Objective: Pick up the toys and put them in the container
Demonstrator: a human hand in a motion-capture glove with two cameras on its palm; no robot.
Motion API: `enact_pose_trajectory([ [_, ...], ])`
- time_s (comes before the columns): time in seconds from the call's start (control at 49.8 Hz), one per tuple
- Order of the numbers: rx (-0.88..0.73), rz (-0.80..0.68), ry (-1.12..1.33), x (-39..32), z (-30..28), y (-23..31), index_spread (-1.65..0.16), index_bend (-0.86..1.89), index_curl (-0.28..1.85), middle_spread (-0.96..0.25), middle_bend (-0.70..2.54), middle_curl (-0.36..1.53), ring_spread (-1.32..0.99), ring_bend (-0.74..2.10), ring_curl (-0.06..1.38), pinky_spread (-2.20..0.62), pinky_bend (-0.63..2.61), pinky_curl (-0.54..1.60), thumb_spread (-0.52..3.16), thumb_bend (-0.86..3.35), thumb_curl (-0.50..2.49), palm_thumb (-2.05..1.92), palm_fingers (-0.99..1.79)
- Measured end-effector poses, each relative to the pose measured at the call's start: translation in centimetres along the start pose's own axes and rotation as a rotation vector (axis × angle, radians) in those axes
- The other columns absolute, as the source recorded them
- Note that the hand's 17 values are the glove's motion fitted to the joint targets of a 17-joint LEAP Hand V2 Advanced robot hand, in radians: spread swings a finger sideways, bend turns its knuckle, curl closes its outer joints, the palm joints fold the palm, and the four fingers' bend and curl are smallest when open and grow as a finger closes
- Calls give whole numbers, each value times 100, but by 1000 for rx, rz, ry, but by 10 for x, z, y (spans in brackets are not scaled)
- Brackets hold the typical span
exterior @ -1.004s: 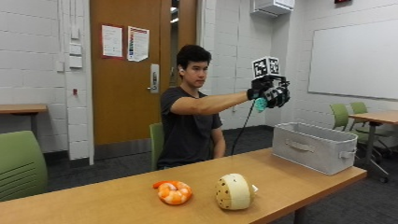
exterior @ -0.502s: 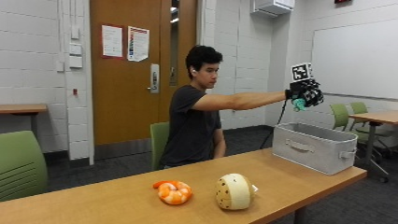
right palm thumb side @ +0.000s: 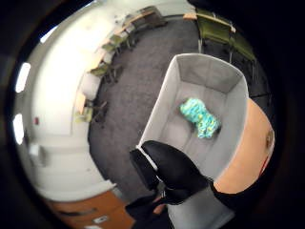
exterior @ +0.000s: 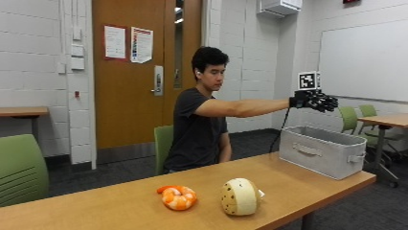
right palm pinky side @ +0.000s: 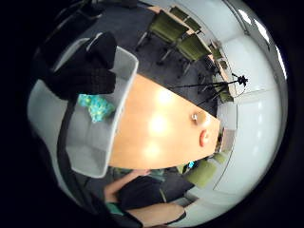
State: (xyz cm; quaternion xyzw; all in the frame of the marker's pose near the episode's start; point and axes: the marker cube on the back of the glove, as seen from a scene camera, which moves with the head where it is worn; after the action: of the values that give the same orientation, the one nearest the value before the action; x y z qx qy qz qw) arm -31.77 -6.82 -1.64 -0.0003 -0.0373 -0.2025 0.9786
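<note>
The gloved right hand [exterior: 316, 100] is held out at arm's length, above the grey container [exterior: 323, 151], not touching it. Its fingers [exterior: 328, 103] are spread and relaxed, nothing gripped. In the palm views, black-gloved fingers [right palm thumb side: 167, 169] are seen over the container's open top [right palm thumb side: 209, 71], apart from one another.

A turquoise toy [right palm thumb side: 200, 117] is seen lying on the container's floor [right palm pinky side: 90, 137], near one wall, clear of the hand. It is also picked out in the little-finger-side view [right palm pinky side: 96, 107], below the gloved fingers [right palm pinky side: 90, 71].

The container is set at the end of the tabletop [exterior: 287, 191], at about 3 o'clock from the other toys in the outside view. A handle strap [exterior: 308, 149] is shown on its long side.

Two toys are left on the tabletop, well apart from the container: an orange-and-white plush [exterior: 177, 197] and, just beside it at 3 o'clock, a cream round plush with dots [exterior: 240, 196]. The two are near each other, but contact cannot be told. Both are seen small at the far end of the tabletop in the little-finger-side view [right palm pinky side: 202, 128].

The person [exterior: 201, 129] is seated behind the tabletop on a green chair [exterior: 163, 146]; the bare hand is not made out.
</note>
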Motion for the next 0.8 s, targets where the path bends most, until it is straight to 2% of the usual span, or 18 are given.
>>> enact_pose_trajectory([
  [0.04, 15, 94, 13, 9, -5, 2, -30, 6, 32, -7, 20, 55, -9, 78, 29, -12, 124, 48, 101, -10, 53, -10, -10],
  [0.08, 29, 123, 33, 25, -11, 8, -29, 6, 31, -6, 21, 55, -8, 77, 28, -10, 124, 47, 101, -9, 51, -10, -9],
  [0.161, 45, 123, 63, 65, -25, 22, -30, 10, 29, -6, 24, 55, -9, 77, 28, -9, 119, 45, 101, -9, 46, -10, -5],
  [0.241, 55, 57, 38, 111, -38, 42, -30, 13, 29, -7, 27, 55, -12, 78, 28, -11, 115, 42, 101, -8, 42, -9, -2],
  [0.341, 55, 264, 123, 187, -47, 53, -30, 15, 29, -8, 30, 54, -19, 75, 27, -15, 108, 39, 102, -8, 37, -9, -2],
  [0.482, 32, 345, 159, 284, -56, 79, -29, 16, 31, -12, 30, 53, -27, 61, 24, -19, 95, 35, 100, -9, 32, -11, -14],
  [0.622, 35, 404, 161, 371, -51, 104, -29, 13, 30, -15, 27, 51, -31, 51, 22, -19, 85, 32, 98, -10, 28, -13, -16],
  [0.803, -5, 486, 148, 464, -12, 133, -29, 12, 28, -16, 23, 49, -33, 43, 22, -18, 78, 30, 95, -10, 24, -13, -12],
])
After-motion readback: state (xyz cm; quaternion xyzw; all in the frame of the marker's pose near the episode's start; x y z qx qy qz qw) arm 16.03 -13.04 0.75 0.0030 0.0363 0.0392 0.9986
